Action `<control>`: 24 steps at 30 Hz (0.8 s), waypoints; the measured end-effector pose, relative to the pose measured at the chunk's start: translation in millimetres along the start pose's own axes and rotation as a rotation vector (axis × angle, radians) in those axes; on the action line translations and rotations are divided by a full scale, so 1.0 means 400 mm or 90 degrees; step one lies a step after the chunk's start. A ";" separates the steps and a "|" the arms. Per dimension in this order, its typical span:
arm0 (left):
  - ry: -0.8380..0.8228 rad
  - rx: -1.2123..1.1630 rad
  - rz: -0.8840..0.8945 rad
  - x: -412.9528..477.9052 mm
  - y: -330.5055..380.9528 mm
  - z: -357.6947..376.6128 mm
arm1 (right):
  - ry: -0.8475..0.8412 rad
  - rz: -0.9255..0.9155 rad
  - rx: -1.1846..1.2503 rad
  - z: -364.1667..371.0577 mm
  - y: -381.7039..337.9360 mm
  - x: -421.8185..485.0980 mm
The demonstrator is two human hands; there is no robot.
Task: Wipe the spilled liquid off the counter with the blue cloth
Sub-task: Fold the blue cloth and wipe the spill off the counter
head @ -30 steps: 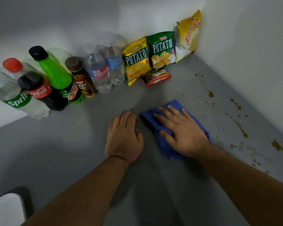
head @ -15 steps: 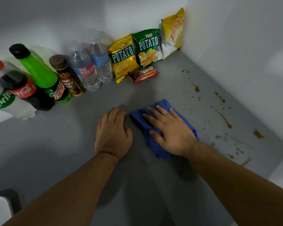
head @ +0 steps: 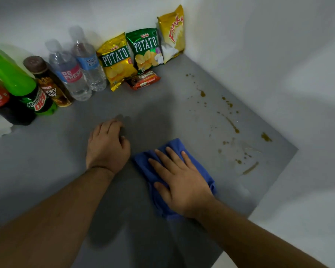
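Observation:
A crumpled blue cloth (head: 145, 169) lies on the grey counter (head: 46, 151). My right hand (head: 180, 182) presses flat on the cloth, fingers spread and pointing away from me. My left hand (head: 106, 146) rests on the bare counter just left of the cloth, fingers loosely curled and holding nothing. Brown spilled liquid (head: 232, 124) shows as drops and streaks to the right of the cloth, running along the right wall from the far corner towards the counter's near right edge. The cloth sits apart from the nearest drops.
Along the back wall stand several drink bottles (head: 70, 76) and several snack bags (head: 118, 62); a small red snack pack (head: 143, 81) lies flat before them. White walls close the back and right. The counter's edge (head: 269, 192) runs diagonally at right.
My right hand has slid the cloth nearer to me and a little to the right. My left hand has stayed in place. The camera has shifted, so the bottles sit further left.

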State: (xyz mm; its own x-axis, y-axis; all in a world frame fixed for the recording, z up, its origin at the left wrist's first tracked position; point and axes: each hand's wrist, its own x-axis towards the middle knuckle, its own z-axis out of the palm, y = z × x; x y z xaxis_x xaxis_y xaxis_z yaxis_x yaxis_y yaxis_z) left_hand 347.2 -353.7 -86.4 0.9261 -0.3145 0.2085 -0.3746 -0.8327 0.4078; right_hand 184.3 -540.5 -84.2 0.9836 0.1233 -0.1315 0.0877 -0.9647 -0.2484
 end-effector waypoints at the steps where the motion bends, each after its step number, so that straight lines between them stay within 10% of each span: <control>1: 0.007 0.001 0.009 -0.003 -0.001 0.000 | -0.012 -0.010 -0.009 0.000 0.020 -0.035; 10: -0.013 -0.012 0.088 -0.052 0.056 -0.036 | 0.025 0.142 -0.006 -0.011 0.027 -0.039; 18: -0.049 -0.127 0.095 -0.246 0.147 -0.034 | -0.026 -0.015 -0.025 0.017 0.056 -0.258; 24: -0.112 -0.073 0.131 -0.325 0.167 -0.021 | 0.013 0.179 -0.018 -0.006 0.079 -0.207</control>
State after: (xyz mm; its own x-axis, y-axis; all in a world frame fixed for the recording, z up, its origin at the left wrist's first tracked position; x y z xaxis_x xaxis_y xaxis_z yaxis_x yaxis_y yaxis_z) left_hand 201.3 -364.5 -78.9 0.8203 -0.5535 0.1440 -0.5483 -0.6894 0.4734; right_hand 106.1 -581.7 -78.7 0.9729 -0.1546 -0.1720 -0.1851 -0.9665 -0.1778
